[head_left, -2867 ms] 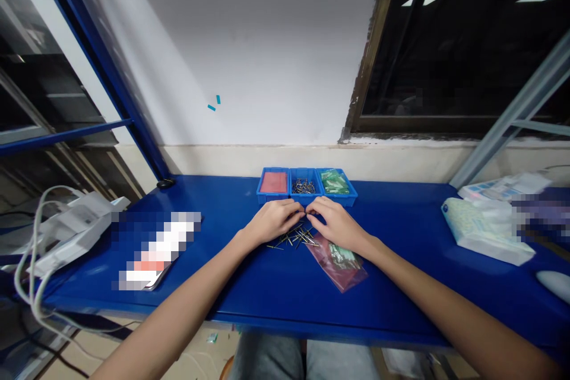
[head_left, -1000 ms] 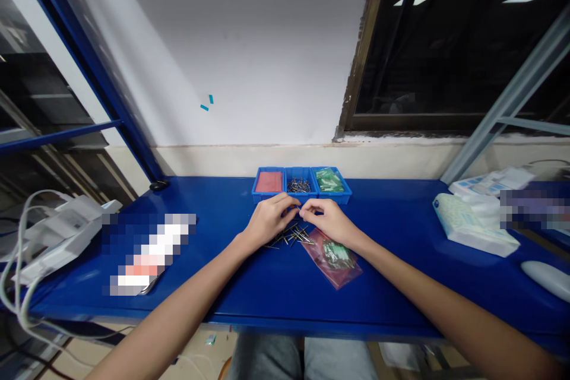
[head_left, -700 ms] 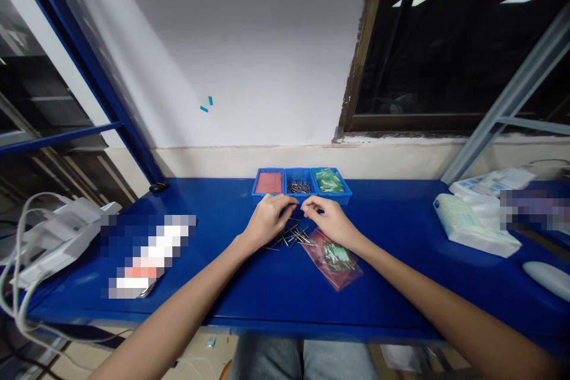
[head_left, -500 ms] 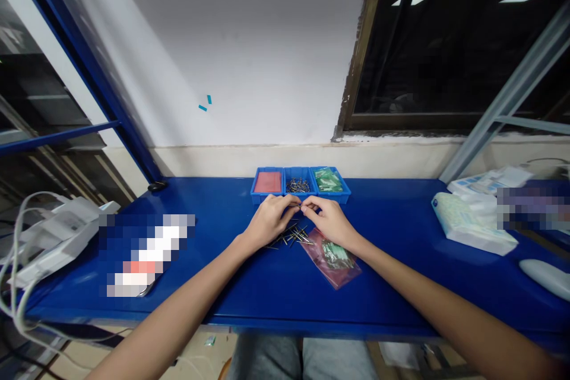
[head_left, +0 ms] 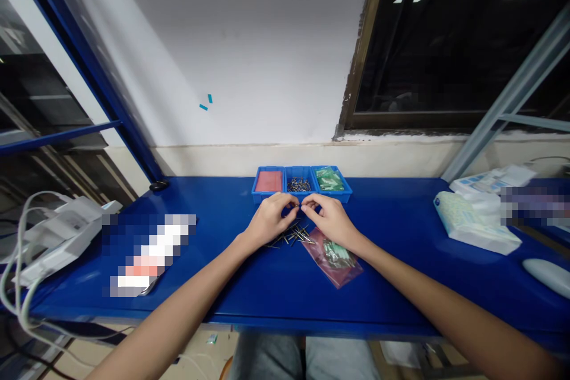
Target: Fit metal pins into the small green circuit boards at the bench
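Left hand [head_left: 272,217] and right hand [head_left: 328,217] are each pinched closed, contents too small to tell. Metal pins [head_left: 297,236] are heaped towards the bench's [head_left: 267,294] front edge.

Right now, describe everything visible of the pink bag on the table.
The pink bag looks like thin, shiny plastic and lies flat, slanted, on the blue table. A clear packet with pale green contents lies on or inside it (unclear). Loose metal pins reach its far left corner; the right hand partly hides its far edge.
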`<move>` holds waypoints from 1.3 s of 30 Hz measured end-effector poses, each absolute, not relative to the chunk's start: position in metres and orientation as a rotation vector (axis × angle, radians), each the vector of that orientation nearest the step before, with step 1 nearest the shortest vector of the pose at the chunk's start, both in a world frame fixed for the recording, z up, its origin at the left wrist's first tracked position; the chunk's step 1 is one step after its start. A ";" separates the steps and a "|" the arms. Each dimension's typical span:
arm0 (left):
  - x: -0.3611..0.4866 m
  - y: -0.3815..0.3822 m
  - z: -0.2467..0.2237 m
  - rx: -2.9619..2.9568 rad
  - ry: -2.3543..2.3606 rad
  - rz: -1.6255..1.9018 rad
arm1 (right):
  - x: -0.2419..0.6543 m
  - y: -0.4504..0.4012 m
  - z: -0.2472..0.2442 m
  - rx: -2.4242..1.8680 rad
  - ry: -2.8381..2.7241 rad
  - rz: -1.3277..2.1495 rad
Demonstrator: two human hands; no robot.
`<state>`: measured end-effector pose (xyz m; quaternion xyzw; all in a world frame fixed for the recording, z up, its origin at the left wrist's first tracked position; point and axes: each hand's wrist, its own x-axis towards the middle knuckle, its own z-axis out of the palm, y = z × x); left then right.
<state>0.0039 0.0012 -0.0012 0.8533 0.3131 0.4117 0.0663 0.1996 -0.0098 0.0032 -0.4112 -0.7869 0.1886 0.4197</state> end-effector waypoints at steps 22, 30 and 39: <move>-0.024 0.017 0.010 2.763 1.089 0.972 | 0.209 0.013 0.028 -1.159 -2.325 -0.318; -0.017 0.014 0.002 2.788 1.051 0.616 | 0.211 -0.014 0.004 -1.191 -2.482 -0.001; -0.012 0.012 0.000 2.737 1.015 0.626 | 0.206 -0.015 -0.001 -1.183 -2.519 -0.018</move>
